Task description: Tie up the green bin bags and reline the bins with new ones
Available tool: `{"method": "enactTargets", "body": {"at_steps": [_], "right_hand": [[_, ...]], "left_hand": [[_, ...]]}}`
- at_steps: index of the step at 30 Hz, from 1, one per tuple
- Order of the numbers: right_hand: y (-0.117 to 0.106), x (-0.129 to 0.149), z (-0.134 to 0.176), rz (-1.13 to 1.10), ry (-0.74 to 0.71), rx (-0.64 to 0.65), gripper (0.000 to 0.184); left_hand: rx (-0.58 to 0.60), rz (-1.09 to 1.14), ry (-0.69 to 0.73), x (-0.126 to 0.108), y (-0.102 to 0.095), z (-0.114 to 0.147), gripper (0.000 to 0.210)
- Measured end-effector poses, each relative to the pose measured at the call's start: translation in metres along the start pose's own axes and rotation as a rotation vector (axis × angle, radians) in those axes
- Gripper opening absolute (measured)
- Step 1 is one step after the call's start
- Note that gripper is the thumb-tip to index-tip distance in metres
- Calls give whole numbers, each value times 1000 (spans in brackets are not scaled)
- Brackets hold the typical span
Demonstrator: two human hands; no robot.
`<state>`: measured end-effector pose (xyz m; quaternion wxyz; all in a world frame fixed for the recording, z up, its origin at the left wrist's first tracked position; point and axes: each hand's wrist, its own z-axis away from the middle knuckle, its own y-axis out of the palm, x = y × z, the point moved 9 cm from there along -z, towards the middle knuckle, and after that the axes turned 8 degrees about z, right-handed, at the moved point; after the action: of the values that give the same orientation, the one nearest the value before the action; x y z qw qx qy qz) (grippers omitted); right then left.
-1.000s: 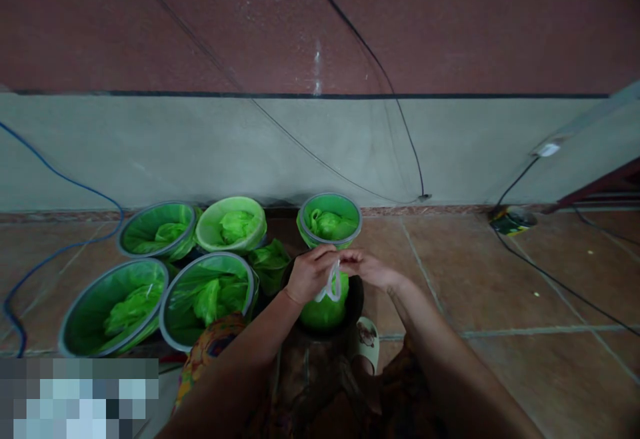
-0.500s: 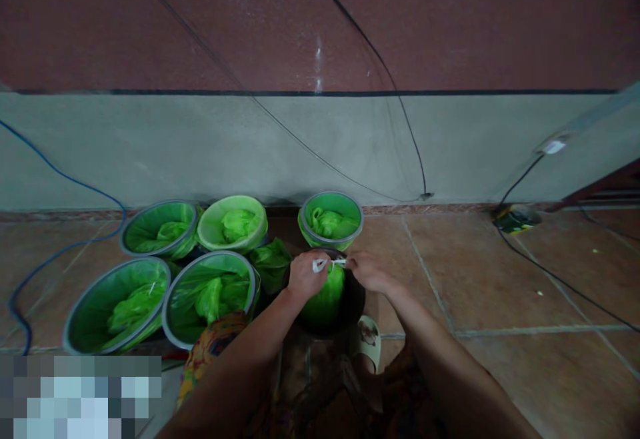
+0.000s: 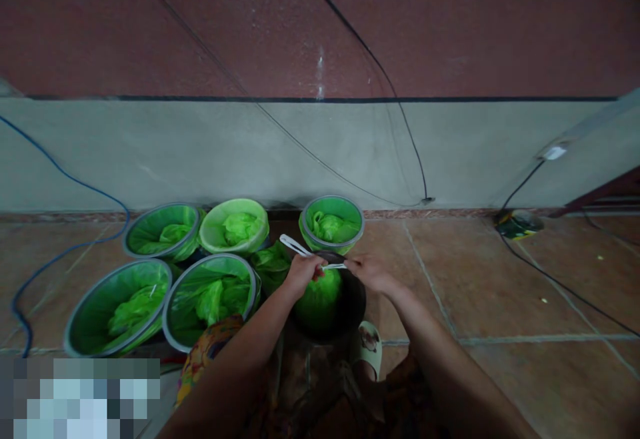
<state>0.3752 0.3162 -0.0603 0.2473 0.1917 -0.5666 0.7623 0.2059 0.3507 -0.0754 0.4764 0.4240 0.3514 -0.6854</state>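
My left hand (image 3: 304, 275) is closed over a white tie string (image 3: 294, 244), whose loop sticks up past the fingers to the upper left. Pinched in my right hand (image 3: 369, 272) is the other stretch of the white string, drawn taut between the hands. Just below lies a bright green plastic or mesh bag (image 3: 320, 298), its top gathered near the string. The bag sits inside a dark round bucket (image 3: 356, 302) between my feet. My fingers partly hide where string and bag meet.
Several buckets lined with green bags stand to the left, including a grey-rimmed bucket (image 3: 169, 316); another grey-rimmed bucket (image 3: 361, 216) stands behind the dark one. A blue hose (image 3: 65, 252) lies left. Black cables hang along the wall (image 3: 340, 139). A small container (image 3: 520, 224) sits right.
The white string's loop now extends up and left out of my left hand, where it was a small loop at the fingers before. The view has shifted slightly.
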Motion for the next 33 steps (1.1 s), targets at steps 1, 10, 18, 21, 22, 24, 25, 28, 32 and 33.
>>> {"method": "enactTargets", "body": {"at_steps": [1,10,18,21,22,24,25,28,32,33], "right_hand": [[-4,6,1,-60,-21,-9,42],[-33,67,18,-346,-307,-214,44],[3,35,8,-481,19,-1,45],[10,37,9,-509,-8,63,39],[11,38,9,-503,-27,75,37],[10,37,9,-466,-43,89,31],[10,35,8,-437,-39,86,29],[4,27,7,-313,-32,36,24],[6,30,9,-251,-98,86,22],[8,32,10,-250,-107,115,21]], "left_hand": [[33,119,-11,0,6,2,21],[318,223,134,-15,37,12,18],[335,109,239,-26,41,16,28],[321,126,239,-27,40,15,23],[306,136,219,-25,39,14,22],[251,167,142,-18,35,11,17],[214,191,90,-13,32,9,15],[116,288,-46,0,22,8,13],[87,391,-101,5,16,8,22],[81,397,-92,5,15,8,22]]}}
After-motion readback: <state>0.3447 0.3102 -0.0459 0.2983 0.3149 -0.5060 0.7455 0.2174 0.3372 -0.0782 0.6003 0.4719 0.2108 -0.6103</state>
